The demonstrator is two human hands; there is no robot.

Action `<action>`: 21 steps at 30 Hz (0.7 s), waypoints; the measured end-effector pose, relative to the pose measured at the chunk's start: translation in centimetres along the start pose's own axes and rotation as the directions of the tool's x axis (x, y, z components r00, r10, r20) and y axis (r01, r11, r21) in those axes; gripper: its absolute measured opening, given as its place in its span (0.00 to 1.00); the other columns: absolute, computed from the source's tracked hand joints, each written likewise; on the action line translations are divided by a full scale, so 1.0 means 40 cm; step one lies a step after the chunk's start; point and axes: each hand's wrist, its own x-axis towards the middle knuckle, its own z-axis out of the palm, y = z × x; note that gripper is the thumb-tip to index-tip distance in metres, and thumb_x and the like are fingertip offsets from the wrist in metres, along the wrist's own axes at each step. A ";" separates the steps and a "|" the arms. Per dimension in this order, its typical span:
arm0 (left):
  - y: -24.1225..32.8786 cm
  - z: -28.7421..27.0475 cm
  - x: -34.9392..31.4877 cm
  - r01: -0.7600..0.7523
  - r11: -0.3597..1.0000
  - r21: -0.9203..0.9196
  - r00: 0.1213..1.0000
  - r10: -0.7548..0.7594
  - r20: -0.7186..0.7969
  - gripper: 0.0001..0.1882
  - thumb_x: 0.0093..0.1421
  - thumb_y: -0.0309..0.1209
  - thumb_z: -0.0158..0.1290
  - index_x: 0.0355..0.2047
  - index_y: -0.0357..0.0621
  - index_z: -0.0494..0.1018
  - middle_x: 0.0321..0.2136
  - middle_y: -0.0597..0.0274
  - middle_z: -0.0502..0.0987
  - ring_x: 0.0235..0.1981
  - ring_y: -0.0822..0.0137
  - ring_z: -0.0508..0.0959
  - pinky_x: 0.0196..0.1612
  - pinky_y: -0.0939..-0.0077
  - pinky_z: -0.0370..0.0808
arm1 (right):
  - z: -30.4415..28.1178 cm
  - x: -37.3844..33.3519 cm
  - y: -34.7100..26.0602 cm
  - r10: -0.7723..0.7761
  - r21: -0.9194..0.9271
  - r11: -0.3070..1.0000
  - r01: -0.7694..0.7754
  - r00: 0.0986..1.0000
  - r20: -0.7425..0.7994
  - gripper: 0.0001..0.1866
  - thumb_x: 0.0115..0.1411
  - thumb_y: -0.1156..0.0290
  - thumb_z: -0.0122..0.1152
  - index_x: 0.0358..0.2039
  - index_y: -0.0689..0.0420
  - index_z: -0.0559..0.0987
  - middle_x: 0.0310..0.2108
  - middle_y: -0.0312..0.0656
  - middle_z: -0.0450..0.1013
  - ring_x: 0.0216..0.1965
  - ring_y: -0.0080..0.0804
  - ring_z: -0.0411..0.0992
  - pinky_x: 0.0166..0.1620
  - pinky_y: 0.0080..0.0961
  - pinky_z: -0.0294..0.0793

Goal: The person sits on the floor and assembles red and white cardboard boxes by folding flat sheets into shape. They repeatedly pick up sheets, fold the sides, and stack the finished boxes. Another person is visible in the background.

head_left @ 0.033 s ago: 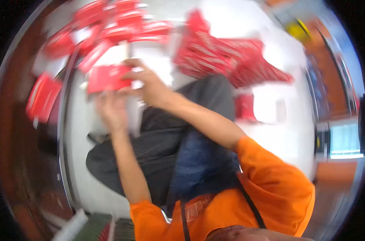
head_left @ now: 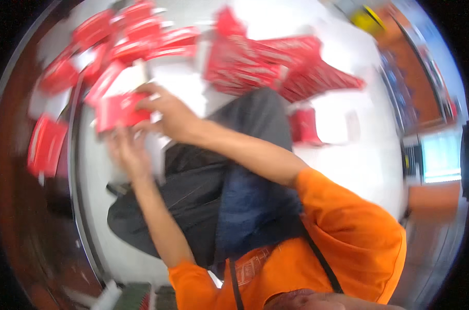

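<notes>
A flat red packet [head_left: 115, 112] is held between my two hands at the left of the view, blurred by motion. My right hand [head_left: 172, 112] grips its right edge, with the fingers bent over it. From below, my left hand [head_left: 129, 152] closes on the near edge, though its fingertips are smeared. Just beyond the packet lies a whitish piece [head_left: 131, 78]; whether it is joined to the packet I cannot tell.
Several red packets [head_left: 141, 31] lie heaped at the far left, and another red packet [head_left: 47, 144] rests beside the metal edge. Large crumpled red bags [head_left: 275, 64] spread beyond my knee. A small red pouch [head_left: 304, 126] lies to its right.
The whole view has swung, so the floor things, my hands and the packet all sit farther left. My grip on the packet looks the same.
</notes>
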 end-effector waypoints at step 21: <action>-0.050 0.226 -0.137 -0.723 0.138 0.677 0.678 0.330 0.657 0.15 0.57 0.19 0.54 0.46 0.36 0.69 0.47 0.51 0.75 0.47 0.50 0.77 0.52 0.61 0.74 | -0.736 -0.340 -0.332 0.244 -0.750 0.648 0.135 0.896 0.372 0.15 0.46 0.79 0.59 0.37 0.56 0.76 0.35 0.40 0.74 0.40 0.38 0.72 0.43 0.30 0.71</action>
